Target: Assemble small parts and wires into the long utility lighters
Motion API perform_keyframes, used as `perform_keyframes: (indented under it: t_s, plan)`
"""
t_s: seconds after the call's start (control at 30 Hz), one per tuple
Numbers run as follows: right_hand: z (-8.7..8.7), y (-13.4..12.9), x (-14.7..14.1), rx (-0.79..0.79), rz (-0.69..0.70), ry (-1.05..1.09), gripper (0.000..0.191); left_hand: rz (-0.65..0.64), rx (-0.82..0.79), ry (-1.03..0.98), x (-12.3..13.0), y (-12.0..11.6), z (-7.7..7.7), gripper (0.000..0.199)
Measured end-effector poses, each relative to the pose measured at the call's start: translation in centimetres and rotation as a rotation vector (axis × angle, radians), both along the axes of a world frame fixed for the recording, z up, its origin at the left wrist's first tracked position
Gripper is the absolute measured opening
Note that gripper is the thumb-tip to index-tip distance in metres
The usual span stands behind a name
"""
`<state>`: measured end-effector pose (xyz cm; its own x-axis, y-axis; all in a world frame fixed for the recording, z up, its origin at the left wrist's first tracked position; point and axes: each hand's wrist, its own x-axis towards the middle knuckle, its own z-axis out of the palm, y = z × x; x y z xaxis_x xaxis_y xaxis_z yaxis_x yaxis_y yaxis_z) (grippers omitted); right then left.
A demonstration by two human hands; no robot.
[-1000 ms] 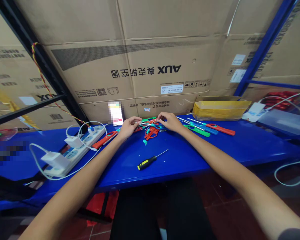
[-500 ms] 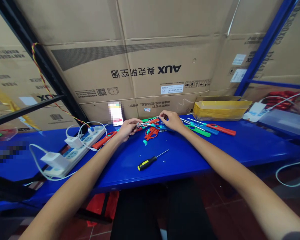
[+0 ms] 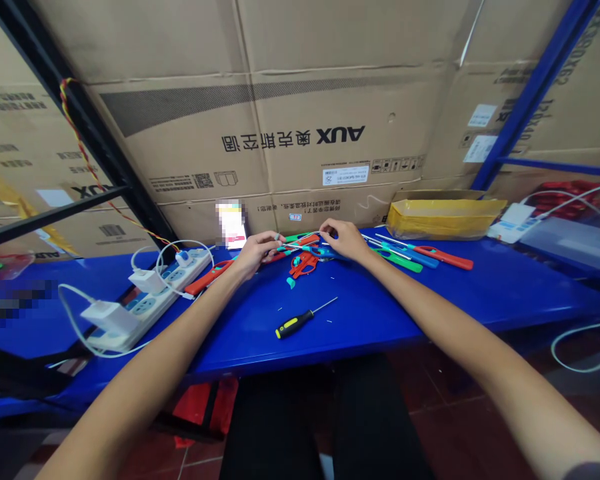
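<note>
While the left hand [image 3: 254,257] and right hand [image 3: 343,240] pinch a thin pale wire [image 3: 303,241] over red plastic parts [image 3: 303,265], fingers [image 3: 326,233] hide its ends. The tangle [image 3: 300,253] on the bench [image 3: 380,320] is hard to read.

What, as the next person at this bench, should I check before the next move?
1. Left hand and right hand both at the thin white wire: cannot tell, the fingers hide how it is gripped.
2. Orange-red plastic part below the hands, free of the wire: cannot tell.
3. Small teal piece lying loose on the blue bench: not ok, it could get lost.
4. Screwdriver lying free in front of the hands: ok.
5. Power strip well left of the hands: ok.
</note>
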<state>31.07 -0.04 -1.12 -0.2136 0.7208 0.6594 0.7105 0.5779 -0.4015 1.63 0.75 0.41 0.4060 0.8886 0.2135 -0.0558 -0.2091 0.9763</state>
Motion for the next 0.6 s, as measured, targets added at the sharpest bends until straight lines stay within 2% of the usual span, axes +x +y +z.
perform_keyframes:
  t_s: [0.17,0.37,0.6]
  plan:
    - [0.0,0.1,0.0,0.058,0.074,0.047,0.009,0.066,0.059,-0.03,-0.2,0.6,-0.3,0.029]
    - [0.3,0.0,-0.1,0.046,0.134,0.055,0.009,0.188,0.114,-0.161,-0.6,1.8,-0.6,0.027]
    - [0.3,0.0,-0.3,0.002,0.127,-0.004,0.007,0.194,0.103,-0.273,-0.3,2.0,-0.8,0.022]
